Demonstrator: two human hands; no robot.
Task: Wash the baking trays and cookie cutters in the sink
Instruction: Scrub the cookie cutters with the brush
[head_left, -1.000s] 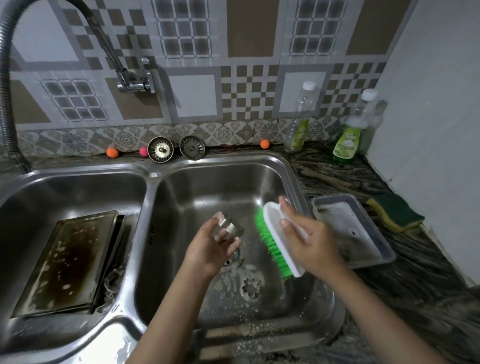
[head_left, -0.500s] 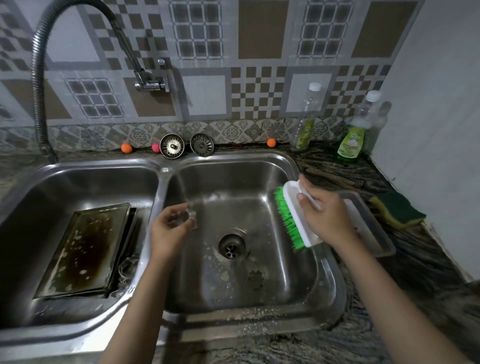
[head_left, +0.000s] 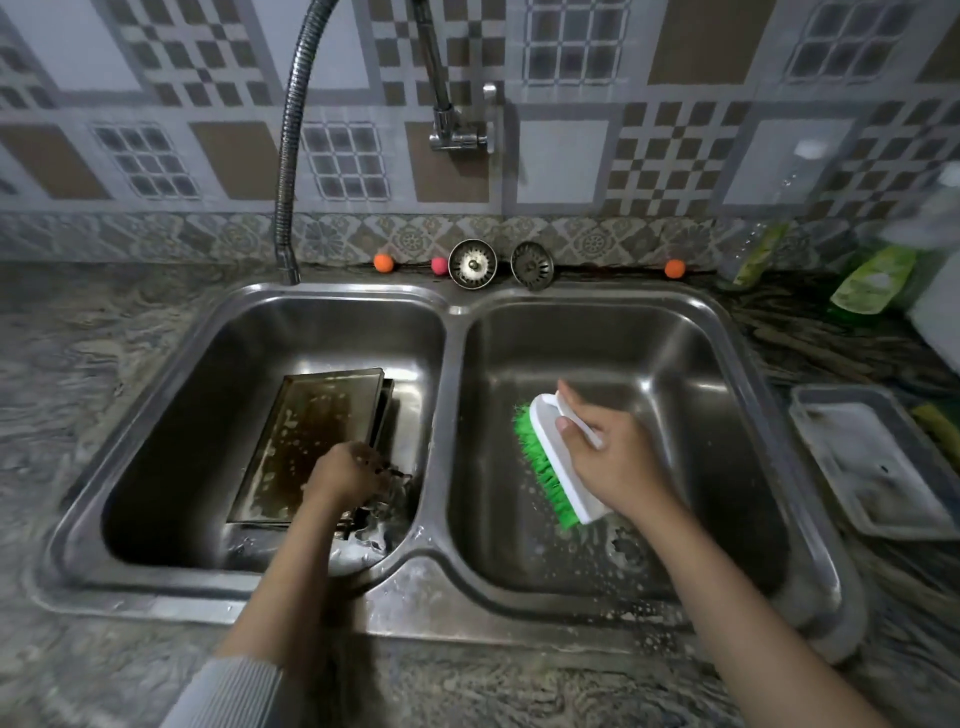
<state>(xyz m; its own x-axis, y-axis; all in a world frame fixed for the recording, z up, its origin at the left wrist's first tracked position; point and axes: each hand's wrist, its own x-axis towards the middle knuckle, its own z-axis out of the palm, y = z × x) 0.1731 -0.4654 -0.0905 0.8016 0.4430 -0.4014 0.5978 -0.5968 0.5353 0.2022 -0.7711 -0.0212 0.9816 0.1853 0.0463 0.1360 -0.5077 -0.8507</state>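
Soapy, dark rectangular metal baking trays (head_left: 306, 441) are lying stacked in the left basin of the steel double sink (head_left: 452, 332), just left of the left hand (head_left: 345, 475), whose curled fingers are reaching among small metal pieces; whether it is gripping one is unclear. Over the right basin, the right hand (head_left: 610, 457) is gripping a white scrubbing brush with green bristles (head_left: 553, 457).

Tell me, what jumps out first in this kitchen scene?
The bright green scrub brush gripped by the right hand over the right sink basin. Next, the left hand reaching into the left basin beside a dark, soap-flecked baking tray.
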